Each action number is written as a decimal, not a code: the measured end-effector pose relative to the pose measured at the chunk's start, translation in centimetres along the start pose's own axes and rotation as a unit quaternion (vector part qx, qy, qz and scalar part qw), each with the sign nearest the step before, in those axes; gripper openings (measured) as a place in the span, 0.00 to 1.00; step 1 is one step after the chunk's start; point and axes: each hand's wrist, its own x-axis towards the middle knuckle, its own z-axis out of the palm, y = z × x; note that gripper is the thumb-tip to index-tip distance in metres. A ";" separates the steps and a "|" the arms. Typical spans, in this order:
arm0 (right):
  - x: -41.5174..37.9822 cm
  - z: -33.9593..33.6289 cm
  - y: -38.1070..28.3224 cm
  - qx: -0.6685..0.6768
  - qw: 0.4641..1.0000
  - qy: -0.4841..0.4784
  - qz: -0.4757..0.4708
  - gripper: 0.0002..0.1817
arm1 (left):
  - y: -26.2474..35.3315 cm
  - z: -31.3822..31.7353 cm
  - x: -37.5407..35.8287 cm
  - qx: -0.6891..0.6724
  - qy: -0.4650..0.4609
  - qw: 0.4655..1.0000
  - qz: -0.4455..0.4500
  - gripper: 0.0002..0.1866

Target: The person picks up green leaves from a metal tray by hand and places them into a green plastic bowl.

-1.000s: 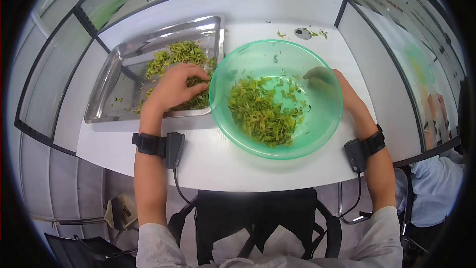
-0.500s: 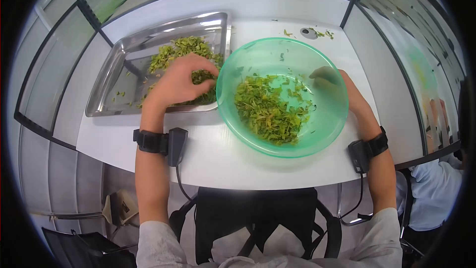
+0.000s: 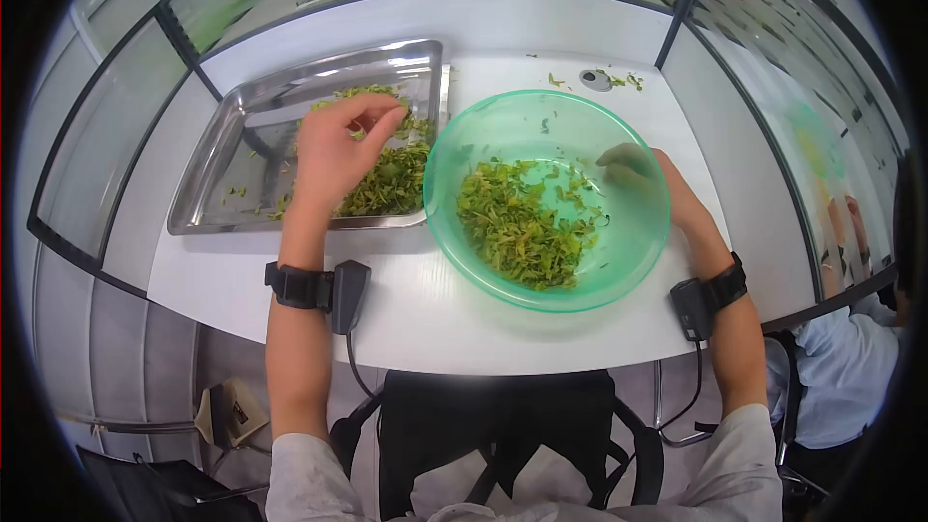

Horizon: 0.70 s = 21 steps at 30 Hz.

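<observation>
My left hand (image 3: 338, 147) is over the steel tray (image 3: 208, 166), thumb and fingertips pinched together above the chopped green leaves (image 3: 387, 182) piled there. What sits in that pinch, if anything, is too small to make out. Right of the tray stands a translucent green plastic bowl (image 3: 498, 298), with more chopped leaves (image 3: 527, 222) heaped toward its left side. My right hand (image 3: 643, 174) holds the bowl from outside on its right. Its fingers show only dimly through the green wall.
Leaf scraps (image 3: 623, 80) lie around a round cable hole (image 3: 595, 80) at the back of the white table (image 3: 503, 338). Partition panels (image 3: 744, 155) enclose the back and sides. Each wrist wears a black strapped device (image 3: 351, 297) with a cable. At right, another person's sleeve (image 3: 836, 377) shows.
My left hand has risen away from the leaves near the tray's front, and its thumb and fingertips have closed together. The right hand stays at the bowl. The whole view has shifted slightly.
</observation>
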 end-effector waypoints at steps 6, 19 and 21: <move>-0.1 0.0 0.1 -0.016 1.000 0.009 -0.020 0.13 | 2.7 2.2 -1.1 -0.123 -0.182 0.953 0.209 0.07; -0.1 0.1 -0.1 -0.015 0.999 0.005 -0.038 0.12 | 2.1 3.2 -1.2 -0.151 -0.194 0.949 0.198 0.12; -0.1 0.1 -0.1 -0.015 0.999 0.006 -0.035 0.12 | 2.1 3.1 -1.3 -0.149 -0.202 0.947 0.199 0.13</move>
